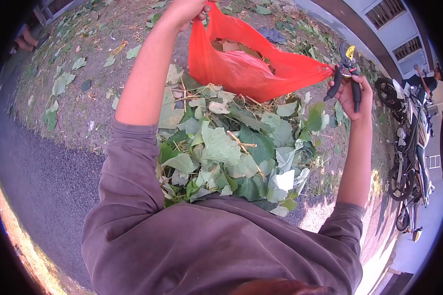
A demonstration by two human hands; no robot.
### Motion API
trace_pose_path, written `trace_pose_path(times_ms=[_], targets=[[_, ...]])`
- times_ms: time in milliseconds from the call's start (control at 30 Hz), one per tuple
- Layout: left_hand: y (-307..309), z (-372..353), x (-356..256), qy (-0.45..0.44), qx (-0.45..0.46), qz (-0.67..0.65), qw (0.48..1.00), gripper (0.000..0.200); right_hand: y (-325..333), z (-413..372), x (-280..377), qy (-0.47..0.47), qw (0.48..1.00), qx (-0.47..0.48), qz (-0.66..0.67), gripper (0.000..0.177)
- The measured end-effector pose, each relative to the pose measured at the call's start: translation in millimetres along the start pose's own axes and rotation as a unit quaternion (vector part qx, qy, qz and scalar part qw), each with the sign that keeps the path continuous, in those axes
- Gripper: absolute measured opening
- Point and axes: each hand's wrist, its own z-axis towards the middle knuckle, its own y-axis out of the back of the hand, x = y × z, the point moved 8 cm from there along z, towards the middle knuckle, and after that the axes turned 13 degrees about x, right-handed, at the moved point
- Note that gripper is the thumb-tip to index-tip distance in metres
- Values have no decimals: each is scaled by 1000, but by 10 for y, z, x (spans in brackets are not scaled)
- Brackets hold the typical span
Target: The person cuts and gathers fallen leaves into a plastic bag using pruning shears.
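A red bag [251,73] hangs stretched between my two hands, its mouth open, with brown leaves or scraps inside. My left hand [188,12] is closed on the bag's rim at the top of the view. At the right, my right hand [350,93] pinches the bag's other corner and also holds pruning shears [347,73] with black handles and a yellow mark, blades pointing up. Below the bag, close to my body, lies a heap of large green leaves and cut twigs [221,147].
Loose leaves [61,83] are scattered over the bare ground. A paved strip [49,167] runs along the left. Motorcycles [411,142] stand at the right by a building [396,24], with a person [428,81] beside them. Another person's legs [27,39] show at upper left.
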Motion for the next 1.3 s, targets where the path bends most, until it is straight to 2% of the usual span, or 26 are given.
trace_pose_path(times_ms=[67, 133, 167, 233, 267, 333, 467, 533, 567, 633, 667, 733, 867, 933, 967, 1033, 1167, 1233, 1300], targets=[[-51, -50, 29, 4, 3, 45, 999, 51, 12, -2, -86, 8, 999, 2, 33, 59], [32, -167, 125, 30, -29, 200, 979, 48, 72, -14, -221, -1, 999, 6, 47, 58], [111, -214, 159, 34, -26, 203, 978, 48, 90, -27, -306, -11, 998, 11, 61, 58], [134, -347, 307, 84, 84, 243, 963, 52, 181, -124, -415, -16, 998, 6, 53, 58], [196, -437, 343, 97, 78, 247, 961, 52, 258, -189, -458, -20, 999, -13, 44, 59], [337, -655, 168, 18, 37, 201, 979, 54, 286, -285, -525, -15, 999, -21, 24, 59], [794, -1125, 468, 64, 43, 311, 947, 52, 210, -658, -543, 44, 998, -53, -9, 68], [876, -1476, 827, 194, 100, 346, 913, 49, 169, -892, -674, 54, 997, -60, 7, 73], [859, -1612, 866, 200, 102, 348, 910, 49, 166, -1030, -786, 44, 998, -41, 20, 78], [698, -1799, 750, 119, 101, 418, 895, 40, 166, -1191, -958, 31, 998, -31, 39, 84], [599, -1848, 755, 123, 112, 418, 893, 40, 100, -1259, -1078, 0, 999, -28, 29, 88], [209, -1910, 628, 19, 184, 464, 866, 34, -32, -1325, -1266, -45, 998, -50, 7, 94], [-331, -1772, 736, -24, 257, 502, 825, 34, -159, -1252, -1462, -73, 996, -40, 10, 92], [-409, -1633, 950, -71, 279, 598, 748, 29, -211, -1159, -1485, -72, 997, -34, 4, 92], [-355, -1570, 1069, -73, 276, 600, 747, 29, -244, -1110, -1484, -71, 997, -26, -1, 92], [-415, -1514, 1350, -64, 376, 625, 681, 26, -344, -1037, -1430, -71, 997, -14, -5, 93], [-381, -1421, 1219, -87, 387, 641, 657, 26, -416, -1016, -1401, -74, 997, 2, -35, 95], [-291, -1419, 998, -149, 320, 682, 641, 24, -433, -1019, -1422, -71, 996, 17, -41, 94], [-198, -1456, 847, -150, 304, 698, 631, 25, -414, -1020, -1463, -74, 996, 16, -35, 93]])
